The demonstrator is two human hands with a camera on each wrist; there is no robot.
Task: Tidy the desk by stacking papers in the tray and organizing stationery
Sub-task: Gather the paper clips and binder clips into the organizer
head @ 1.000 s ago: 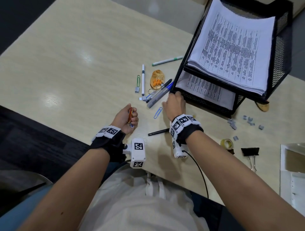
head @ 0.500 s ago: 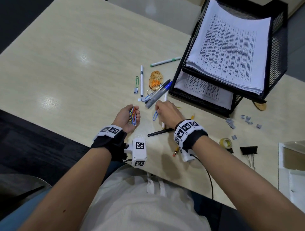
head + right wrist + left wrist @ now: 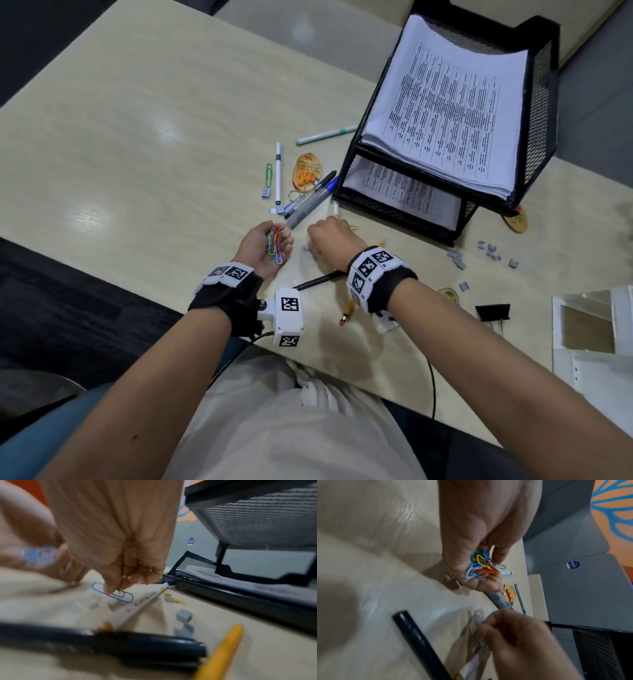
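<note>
**Clips in the left hand, one blue clip under the right**

Head view: the left hand (image 3: 263, 245) cups a bundle of coloured paper clips (image 3: 274, 244), fingers curled round it. At its 3 o'clock the right hand (image 3: 334, 238) is curled, fingertips down on the desk (image 3: 137, 144). The black paper tray (image 3: 541, 102) sits at 1 o'clock.

Left wrist view: the bundle lies in the palm.

Right wrist view: fingertips (image 3: 111, 590) pinch a blue paper clip (image 3: 112, 594) lying on the desk.
</note>
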